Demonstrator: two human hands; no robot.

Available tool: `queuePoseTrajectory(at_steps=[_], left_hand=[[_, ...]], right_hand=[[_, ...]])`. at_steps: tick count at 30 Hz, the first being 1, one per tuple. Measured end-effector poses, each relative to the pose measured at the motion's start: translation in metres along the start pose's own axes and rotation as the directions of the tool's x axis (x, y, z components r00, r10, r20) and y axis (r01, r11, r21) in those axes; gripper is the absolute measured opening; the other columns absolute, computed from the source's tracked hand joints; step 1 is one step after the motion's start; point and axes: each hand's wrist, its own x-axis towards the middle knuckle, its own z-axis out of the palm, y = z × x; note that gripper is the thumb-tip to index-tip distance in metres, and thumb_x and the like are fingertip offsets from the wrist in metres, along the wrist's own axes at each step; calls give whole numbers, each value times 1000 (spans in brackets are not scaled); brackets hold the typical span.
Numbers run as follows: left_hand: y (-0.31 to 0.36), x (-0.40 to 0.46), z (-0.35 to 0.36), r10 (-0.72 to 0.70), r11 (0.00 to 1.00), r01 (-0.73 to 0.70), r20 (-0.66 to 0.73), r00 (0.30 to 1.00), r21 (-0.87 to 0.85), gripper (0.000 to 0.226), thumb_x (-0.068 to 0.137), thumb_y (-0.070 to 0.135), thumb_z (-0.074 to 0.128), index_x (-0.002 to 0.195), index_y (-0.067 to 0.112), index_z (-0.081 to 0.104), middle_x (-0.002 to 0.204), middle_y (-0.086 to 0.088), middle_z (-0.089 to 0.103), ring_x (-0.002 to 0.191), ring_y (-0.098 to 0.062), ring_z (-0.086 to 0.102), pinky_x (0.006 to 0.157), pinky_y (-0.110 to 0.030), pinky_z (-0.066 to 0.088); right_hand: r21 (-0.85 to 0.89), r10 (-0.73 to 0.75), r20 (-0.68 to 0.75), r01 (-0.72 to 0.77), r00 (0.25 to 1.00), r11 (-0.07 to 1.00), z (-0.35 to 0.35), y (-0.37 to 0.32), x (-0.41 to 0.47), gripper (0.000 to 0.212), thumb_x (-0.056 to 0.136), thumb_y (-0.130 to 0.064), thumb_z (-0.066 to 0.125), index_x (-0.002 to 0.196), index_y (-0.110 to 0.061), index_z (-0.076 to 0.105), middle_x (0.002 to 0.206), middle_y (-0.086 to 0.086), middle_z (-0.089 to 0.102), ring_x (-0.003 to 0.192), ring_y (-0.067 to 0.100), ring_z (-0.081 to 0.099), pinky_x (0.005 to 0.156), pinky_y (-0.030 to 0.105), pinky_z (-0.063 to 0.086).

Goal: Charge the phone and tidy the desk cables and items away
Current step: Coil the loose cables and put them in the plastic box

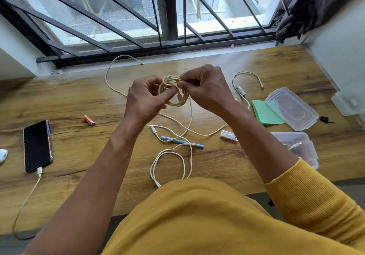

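Both my hands hold a coiled cream cable (178,98) above the wooden desk (83,100). My left hand (146,98) pinches the coil from the left, and my right hand (205,89) pinches it at its top right. A loose tail hangs from the coil down to the desk. The black phone (37,146) lies at the left with a charging cable (29,193) plugged into its near end. A white cable (169,154) loops near the front edge, and another cream cable (112,77) trails toward the window.
A red battery (89,120), a blue pen (182,142), a small white packet (229,135) and a grey battery (241,90) lie on the desk. At the right are green paper (264,112), a clear lid (291,108) and a clear box (300,146) holding items.
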Motion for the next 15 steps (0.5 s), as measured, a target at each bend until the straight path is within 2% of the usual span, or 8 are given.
queuePoseTrajectory(at_steps=[4, 6, 8, 10, 13, 15], left_hand=[[0, 1, 8, 62, 996, -57, -72, 995, 73, 8, 94, 24, 77, 101, 28, 76, 78, 6, 73, 68, -17, 72, 62, -50, 64], [1, 2, 9, 82, 993, -75, -77, 994, 91, 15, 95, 23, 68, 106, 29, 76, 78, 10, 72, 69, -16, 70, 63, -53, 63], [3, 1, 10, 84, 994, -81, -45, 995, 76, 28, 94, 17, 61, 114, 27, 77, 75, 13, 71, 66, -15, 67, 61, -50, 63], [4, 1, 9, 67, 997, -66, -12, 998, 24, 33, 92, 9, 58, 113, 25, 77, 70, 10, 69, 61, -15, 64, 56, -44, 61], [6, 2, 8, -39, 990, 45, 47, 998, -137, 29, 96, 0, 59, 104, 21, 77, 69, -1, 71, 63, -16, 69, 61, -36, 59], [9, 2, 7, -144, 953, 167, 106, 984, -253, 26, 97, -3, 59, 106, 13, 77, 72, -8, 75, 68, -19, 74, 65, -34, 61]], right_hand=[[24, 5, 5, -5, 1000, 1000, 1, 0, 1, 8, 92, -20, 78, 96, -19, 86, 68, 0, 73, 63, 17, 68, 58, 41, 55], [33, 10, -1, -10, 1000, 999, 2, 0, 1, 8, 92, -19, 78, 94, -18, 85, 68, 0, 74, 63, 17, 69, 60, 41, 56], [35, 14, -4, -14, 1000, 999, 3, 2, 1, 7, 92, -19, 78, 91, -16, 85, 68, 2, 74, 64, 19, 70, 61, 42, 57], [35, 18, -1, -18, 1000, 999, 4, 3, 1, 8, 92, -20, 78, 90, -16, 85, 67, 4, 73, 64, 22, 70, 60, 42, 56], [34, 28, -5, -28, 1000, 999, 5, 4, 1, 8, 92, -20, 77, 92, -19, 85, 66, 2, 72, 62, 19, 67, 58, 39, 54], [36, 44, -20, -43, 999, 998, 5, 4, 1, 8, 91, -19, 78, 91, -19, 86, 63, 3, 70, 57, 14, 61, 55, 36, 51]])
